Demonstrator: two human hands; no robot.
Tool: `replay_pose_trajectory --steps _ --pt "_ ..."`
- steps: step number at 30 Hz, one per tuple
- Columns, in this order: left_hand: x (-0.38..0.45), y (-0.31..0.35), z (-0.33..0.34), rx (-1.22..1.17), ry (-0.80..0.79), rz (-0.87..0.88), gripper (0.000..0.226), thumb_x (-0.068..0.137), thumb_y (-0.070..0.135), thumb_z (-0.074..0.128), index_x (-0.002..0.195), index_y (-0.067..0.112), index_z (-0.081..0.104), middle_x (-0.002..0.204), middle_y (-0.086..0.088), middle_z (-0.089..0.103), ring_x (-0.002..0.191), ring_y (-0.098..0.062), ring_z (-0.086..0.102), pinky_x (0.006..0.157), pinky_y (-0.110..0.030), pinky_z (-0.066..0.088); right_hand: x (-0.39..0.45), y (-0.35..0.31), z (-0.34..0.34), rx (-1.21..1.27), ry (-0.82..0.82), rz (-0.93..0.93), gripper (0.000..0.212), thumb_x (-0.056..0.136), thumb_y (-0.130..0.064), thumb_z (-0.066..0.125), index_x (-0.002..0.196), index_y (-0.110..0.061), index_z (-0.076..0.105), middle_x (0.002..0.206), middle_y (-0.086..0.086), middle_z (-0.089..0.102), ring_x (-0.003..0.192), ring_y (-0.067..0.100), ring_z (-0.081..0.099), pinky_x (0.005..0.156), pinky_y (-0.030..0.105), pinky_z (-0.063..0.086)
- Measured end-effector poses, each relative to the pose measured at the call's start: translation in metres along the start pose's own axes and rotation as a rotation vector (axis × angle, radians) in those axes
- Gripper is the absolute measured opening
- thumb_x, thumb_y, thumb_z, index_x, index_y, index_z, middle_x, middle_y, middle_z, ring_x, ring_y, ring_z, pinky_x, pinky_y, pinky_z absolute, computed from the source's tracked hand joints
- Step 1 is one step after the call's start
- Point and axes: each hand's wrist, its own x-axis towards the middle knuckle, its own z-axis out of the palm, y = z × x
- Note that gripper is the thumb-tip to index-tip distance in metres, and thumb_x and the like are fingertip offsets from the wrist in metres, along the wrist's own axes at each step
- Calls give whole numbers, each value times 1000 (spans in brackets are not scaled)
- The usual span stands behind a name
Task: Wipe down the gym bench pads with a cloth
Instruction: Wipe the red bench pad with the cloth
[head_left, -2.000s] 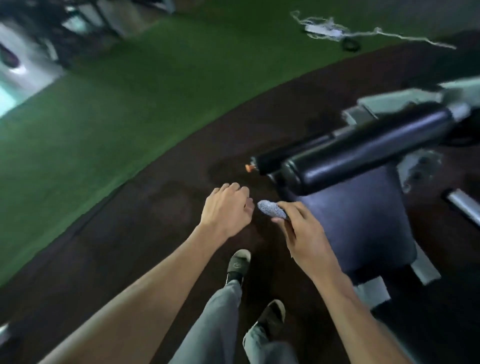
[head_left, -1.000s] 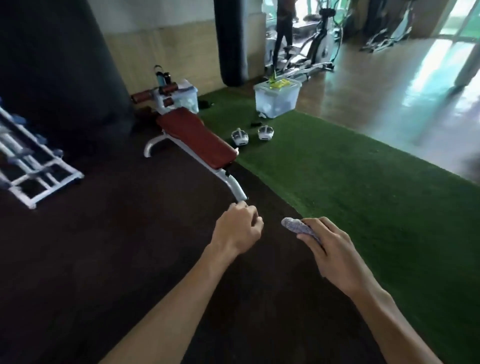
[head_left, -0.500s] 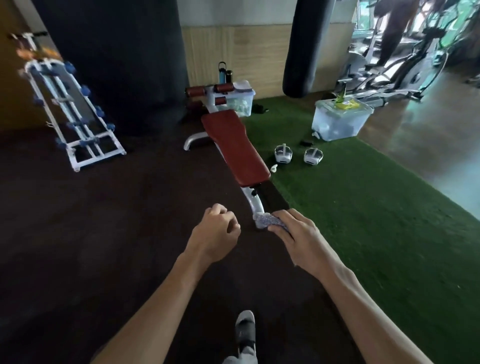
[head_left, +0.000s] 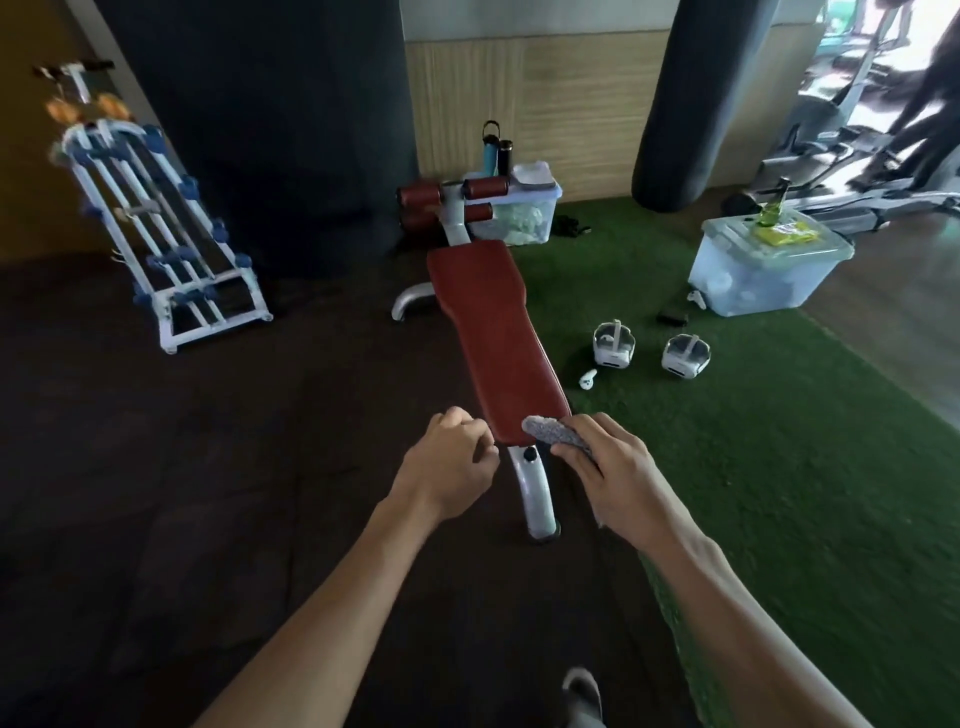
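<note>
Head cam: our left hand (head_left: 453, 470) is curled into a loose fist holding nothing, beside the long red padded bench (head_left: 496, 332). Our right hand (head_left: 615, 470) pinches the speckled grey cloth (head_left: 551, 430) over the pad's near end.
</note>
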Motion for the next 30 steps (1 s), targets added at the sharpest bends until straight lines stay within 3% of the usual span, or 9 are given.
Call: replay_pose_trajectory --steps 4,10,14,19,23,30 --pt "106 12 4 3 18 -50 19 98 37 52 103 25 66 121 9 53 118 -12 45 85 -33 40 93 62 -5 12 -40 -40 21 99 -29 63 117 -18 66 97 -11 56 85 9 56 76 24 45" --pt "239 34 7 -15 59 -151 17 98 36 52 101 26 65 119 7 55 117 -16 48 90 -38 47 231 138 -25 26 -109 -116 29 99 -37 58 119 -17 64 97 -17 50 86 5 52 76 18 41" --pt "311 37 -3 -22 77 -218 17 99 35 52 104 26 66 117 6 56 114 -16 49 94 -43 51 313 170 -28 26 -189 -157 31 100 -42 56 120 -19 62 98 -14 51 87 12 55 77 35 50" --pt "408 12 -20 -3 98 -234 21 100 35 52 110 23 67 117 3 56 113 -18 52 95 -44 51 417 197 -12 30 -213 -187 43 98 -48 48 124 -17 62 102 -13 53 90 11 55 78 29 47" --pt "492 -23 -37 26 105 -235 23 101 35 52 113 21 68 116 2 57 111 -17 52 86 -39 52 502 218 18 53 -216 -158 39 98 -45 51 123 -17 63 103 -9 55 92 14 56 79 29 47" --pt "623 -84 -68 19 -27 -228 24 99 31 48 102 18 68 109 0 59 110 -21 55 86 -48 56 637 240 67 71 -197 -80 47 96 -49 48 124 -15 64 105 -6 58 91 15 59 76 28 47"
